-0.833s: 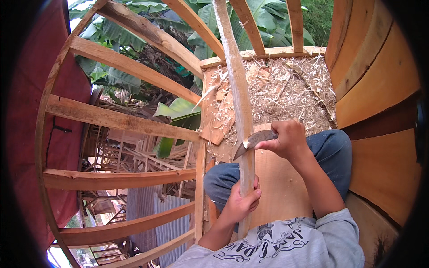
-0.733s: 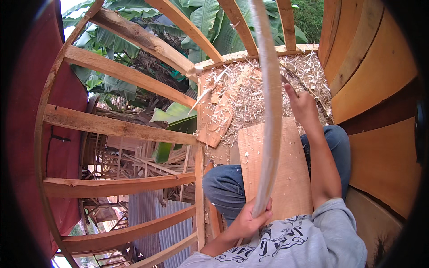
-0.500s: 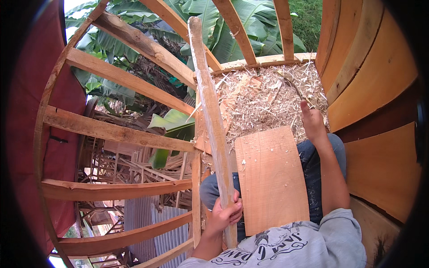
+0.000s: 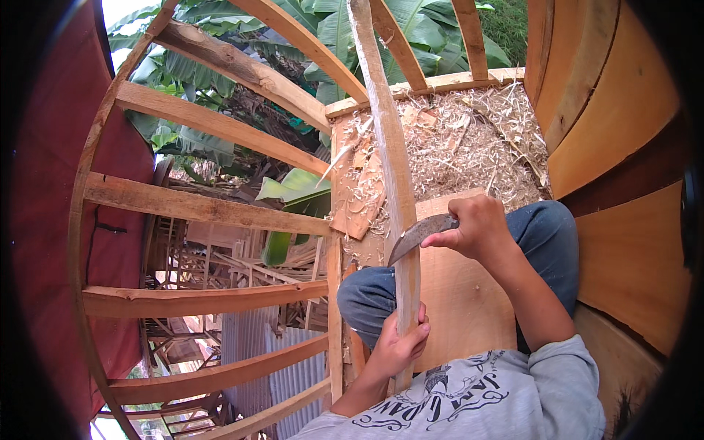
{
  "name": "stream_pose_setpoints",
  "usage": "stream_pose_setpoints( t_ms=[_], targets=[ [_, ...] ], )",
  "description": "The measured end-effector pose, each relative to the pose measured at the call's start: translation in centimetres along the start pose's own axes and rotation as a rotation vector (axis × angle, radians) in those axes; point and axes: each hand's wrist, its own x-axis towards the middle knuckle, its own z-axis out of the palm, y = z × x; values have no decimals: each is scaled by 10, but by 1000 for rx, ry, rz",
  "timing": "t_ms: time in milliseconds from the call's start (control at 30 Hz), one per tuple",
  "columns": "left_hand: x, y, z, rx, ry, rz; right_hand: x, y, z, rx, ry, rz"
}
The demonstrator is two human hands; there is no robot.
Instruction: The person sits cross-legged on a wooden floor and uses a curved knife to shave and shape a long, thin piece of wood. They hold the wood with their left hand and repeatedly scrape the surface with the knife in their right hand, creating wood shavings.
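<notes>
The person is sitting on a raised wooden platform and working a long, pale, slightly curved wooden stick (image 4: 392,169), which is running from near the lap steeply up and away toward the top of the view. The left hand (image 4: 400,343) is wrapping closed around the lower end of that stick, fingers curled tight about it, which is steadying it and keeping the length angled away from the body so the far part is free to be cut. The right hand (image 4: 477,229) is clenched around the handle of a short curved knife with a dull grey blade (image 4: 419,235); the blade is lying across the stick just above the left hand, its edge touching the wood, and its tip is pointing toward the person's left. A flat, light brown rectangular wooden board (image 4: 462,308) is lying across the knees in blue jeans (image 4: 557,242), sitting beneath the working spot like a lap rest and shielding the legs from the blade. Beyond the board a loose heap of pale wood shavings and straw-like curls (image 4: 469,139) is covering the platform floor, with a few larger wood offcuts (image 4: 363,194) just beside it on the left. A rough railing of bare timber slats (image 4: 198,209) is closing the left side, and green banana leaves (image 4: 293,191) are showing beyond it.
</notes>
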Motion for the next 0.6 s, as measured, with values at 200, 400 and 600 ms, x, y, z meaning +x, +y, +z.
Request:
stream_pose_setpoints(
  t_ms=[200,400,600],
  targets=[
    [-11,-29,15,193,-193,-131,32,91,7,356,171,617],
    [-5,-11,-31,-248,-113,-69,21,110,-27,462,202,528],
    [11,-14,-24,-400,-399,-202,-25,64,-9,791,-134,474]
  ],
)
